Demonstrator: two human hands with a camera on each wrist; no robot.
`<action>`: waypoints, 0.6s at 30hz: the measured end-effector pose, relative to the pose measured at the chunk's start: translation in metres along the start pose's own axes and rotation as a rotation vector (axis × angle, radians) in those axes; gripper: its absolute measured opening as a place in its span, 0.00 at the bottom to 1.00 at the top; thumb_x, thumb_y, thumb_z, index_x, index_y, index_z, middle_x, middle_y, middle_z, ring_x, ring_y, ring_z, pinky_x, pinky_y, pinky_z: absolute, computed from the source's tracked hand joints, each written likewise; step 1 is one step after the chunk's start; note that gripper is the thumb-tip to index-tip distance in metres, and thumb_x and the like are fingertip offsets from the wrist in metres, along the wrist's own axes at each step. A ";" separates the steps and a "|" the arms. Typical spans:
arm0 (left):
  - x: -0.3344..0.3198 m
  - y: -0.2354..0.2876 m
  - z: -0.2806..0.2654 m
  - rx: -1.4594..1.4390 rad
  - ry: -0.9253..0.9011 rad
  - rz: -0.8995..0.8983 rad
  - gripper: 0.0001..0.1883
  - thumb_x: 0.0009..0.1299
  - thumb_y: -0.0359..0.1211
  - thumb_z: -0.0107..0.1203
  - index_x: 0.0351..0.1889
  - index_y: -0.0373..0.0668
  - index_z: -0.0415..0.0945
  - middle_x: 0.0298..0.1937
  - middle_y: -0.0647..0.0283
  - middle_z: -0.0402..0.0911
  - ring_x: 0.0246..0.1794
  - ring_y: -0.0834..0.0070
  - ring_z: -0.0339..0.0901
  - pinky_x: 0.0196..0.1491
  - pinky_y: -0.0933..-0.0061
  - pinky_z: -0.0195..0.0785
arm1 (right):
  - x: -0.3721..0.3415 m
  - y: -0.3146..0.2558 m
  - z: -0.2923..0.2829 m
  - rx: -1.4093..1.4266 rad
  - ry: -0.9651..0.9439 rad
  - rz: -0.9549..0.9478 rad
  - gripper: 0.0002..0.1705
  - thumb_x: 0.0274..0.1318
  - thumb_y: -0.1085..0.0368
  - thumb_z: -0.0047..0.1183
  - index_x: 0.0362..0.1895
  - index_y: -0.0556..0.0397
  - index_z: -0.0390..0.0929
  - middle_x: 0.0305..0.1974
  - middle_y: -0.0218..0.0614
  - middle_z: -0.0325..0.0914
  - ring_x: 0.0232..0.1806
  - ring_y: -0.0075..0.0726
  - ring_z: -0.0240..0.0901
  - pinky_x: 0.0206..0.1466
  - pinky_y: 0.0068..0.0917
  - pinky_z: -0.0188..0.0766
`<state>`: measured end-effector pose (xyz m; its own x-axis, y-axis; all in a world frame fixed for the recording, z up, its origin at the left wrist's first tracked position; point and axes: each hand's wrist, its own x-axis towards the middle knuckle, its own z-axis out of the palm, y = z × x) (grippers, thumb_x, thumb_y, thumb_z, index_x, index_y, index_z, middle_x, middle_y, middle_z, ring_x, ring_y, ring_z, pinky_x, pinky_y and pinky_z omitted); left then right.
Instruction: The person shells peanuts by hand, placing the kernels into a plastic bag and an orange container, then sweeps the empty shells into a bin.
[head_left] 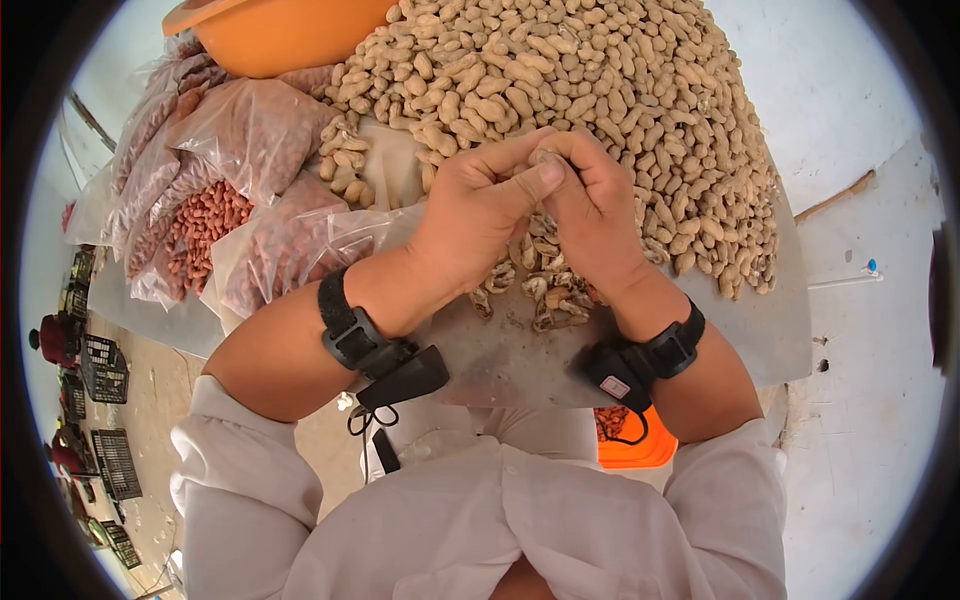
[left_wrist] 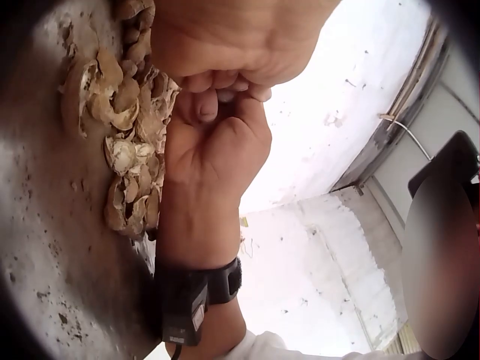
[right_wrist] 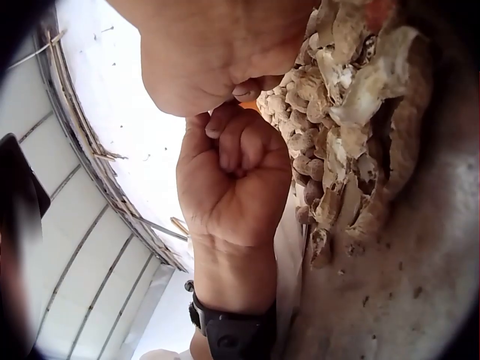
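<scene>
Meeting near broken shells (head_left: 555, 298) on the grey table (head_left: 490, 355), the left hand (head_left: 475, 205) and the right hand (head_left: 598, 215) touch, their fingers curled inward; whether they grip anything, I cannot tell. Whole peanuts (head_left: 620, 85) lie heaped just beyond the hands. Plastic bags (head_left: 250, 130) of red nuts (head_left: 207, 225) and an orange basin (head_left: 285, 40) sit left of the heap.

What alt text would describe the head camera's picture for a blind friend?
A person's left hand and right hand come together above broken peanut shells, hiding anything they might hold. A heap of unshelled peanuts lies beyond; to its left are an orange basin and clear bags of reddish kernels.
</scene>
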<state>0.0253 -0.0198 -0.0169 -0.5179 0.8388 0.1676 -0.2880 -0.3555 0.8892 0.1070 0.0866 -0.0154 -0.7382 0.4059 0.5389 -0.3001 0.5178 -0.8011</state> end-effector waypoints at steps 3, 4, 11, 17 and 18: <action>0.001 0.002 0.000 -0.024 0.009 -0.037 0.21 0.67 0.32 0.54 0.57 0.37 0.69 0.29 0.73 0.72 0.18 0.90 0.57 0.20 0.89 0.50 | 0.000 0.000 0.003 0.023 0.026 0.054 0.07 0.59 0.68 0.44 0.35 0.59 0.72 0.27 0.35 0.73 0.26 0.26 0.68 0.30 0.23 0.65; 0.002 0.004 0.000 -0.036 0.012 -0.054 0.21 0.67 0.32 0.54 0.58 0.38 0.68 0.30 0.72 0.73 0.19 0.89 0.57 0.20 0.88 0.50 | 0.001 -0.002 0.004 0.033 0.041 0.078 0.07 0.59 0.68 0.44 0.36 0.59 0.73 0.28 0.34 0.74 0.26 0.24 0.68 0.29 0.22 0.65; 0.011 0.006 -0.008 -0.134 0.053 -0.091 0.18 0.67 0.31 0.52 0.55 0.38 0.69 0.28 0.67 0.74 0.20 0.86 0.65 0.20 0.87 0.52 | 0.007 -0.008 -0.004 0.278 0.011 0.282 0.10 0.55 0.70 0.49 0.39 0.62 0.75 0.28 0.33 0.76 0.25 0.20 0.71 0.29 0.17 0.71; 0.009 0.005 -0.007 -0.086 0.036 -0.145 0.13 0.67 0.31 0.53 0.48 0.37 0.73 0.28 0.65 0.76 0.16 0.87 0.60 0.18 0.88 0.49 | 0.008 -0.010 -0.015 0.160 -0.011 0.232 0.10 0.51 0.72 0.51 0.39 0.63 0.76 0.28 0.35 0.78 0.27 0.21 0.73 0.30 0.17 0.72; 0.008 0.006 -0.006 -0.074 0.022 -0.168 0.12 0.66 0.32 0.54 0.46 0.37 0.74 0.28 0.65 0.76 0.16 0.88 0.60 0.18 0.88 0.49 | 0.008 -0.008 -0.015 0.138 -0.025 0.219 0.11 0.51 0.72 0.51 0.39 0.63 0.76 0.27 0.35 0.78 0.27 0.21 0.74 0.30 0.18 0.72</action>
<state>0.0141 -0.0178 -0.0126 -0.4745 0.8802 0.0092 -0.4300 -0.2408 0.8701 0.1131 0.0969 -0.0005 -0.8089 0.4772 0.3435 -0.2099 0.3113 -0.9268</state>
